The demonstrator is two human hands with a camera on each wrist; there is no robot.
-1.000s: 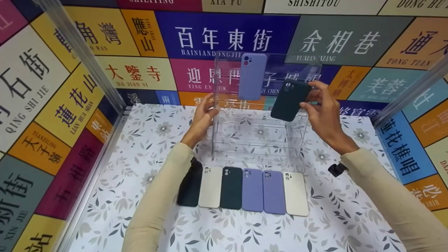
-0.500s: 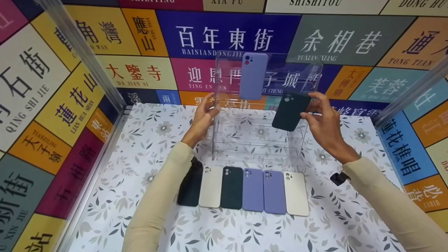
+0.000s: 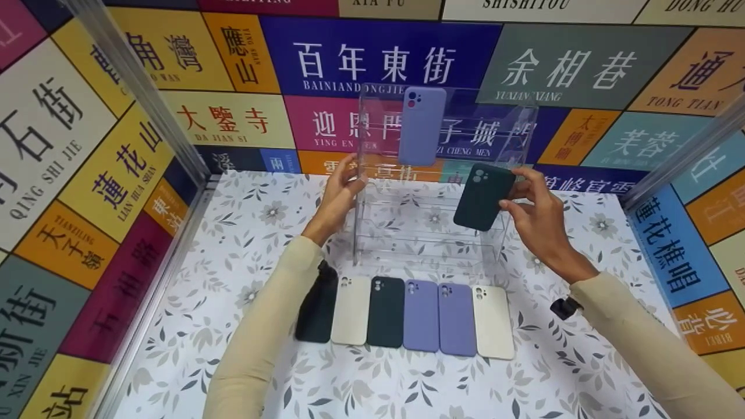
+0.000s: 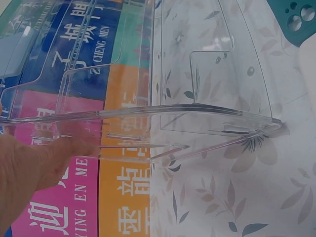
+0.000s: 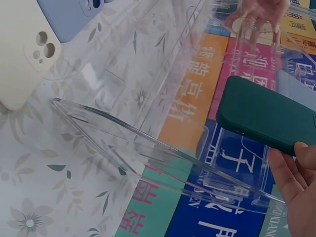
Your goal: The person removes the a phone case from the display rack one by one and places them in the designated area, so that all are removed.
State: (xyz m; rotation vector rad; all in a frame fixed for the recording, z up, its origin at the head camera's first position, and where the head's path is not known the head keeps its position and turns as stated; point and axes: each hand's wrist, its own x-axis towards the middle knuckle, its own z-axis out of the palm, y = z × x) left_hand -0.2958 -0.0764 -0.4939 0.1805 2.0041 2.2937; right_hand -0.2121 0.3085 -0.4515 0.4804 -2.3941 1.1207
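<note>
While both hands are up at the rack, status as follows.

R hand: right hand (image 3: 538, 212) pinches dark green case (image 3: 483, 196) by its right edge, fingers curled round it; thumb seen at the case's lower corner in wrist view (image 5: 296, 173).

Green case: held tilted, camera cutout at top, in front of the right part of the clear acrylic rack (image 3: 430, 233), about mid-height. Not clear whether it touches a shelf lip or hangs just off it.

L hand: left hand (image 3: 339, 195) grips the rack's left side wall near the top; fingers wrapped on the edge, thumb pressed on the panel in wrist view (image 4: 54, 158).

Rack: stands upright on the floral desk (image 3: 244, 233), toward the back, several tiered shelves, see-through.

Lilac case on rack: lilac case (image 3: 421, 125) sits upright on the top tier, left of centre, cutout up, well above the green one.

Row on desk: six cases lie side by side just in front of the rack, touching or nearly so. L to R: black case (image 3: 317, 311) partly under the left sleeve, cream case (image 3: 351, 310), dark case (image 3: 385, 311), purple case (image 3: 421, 315), second purple case (image 3: 457, 319), second cream case (image 3: 493, 321).

Sleeves: both forearms in beige sleeves; small black clip at right wrist (image 3: 566, 307).

Surround: coloured sign panels w/ Chinese characters on all walls.
</note>
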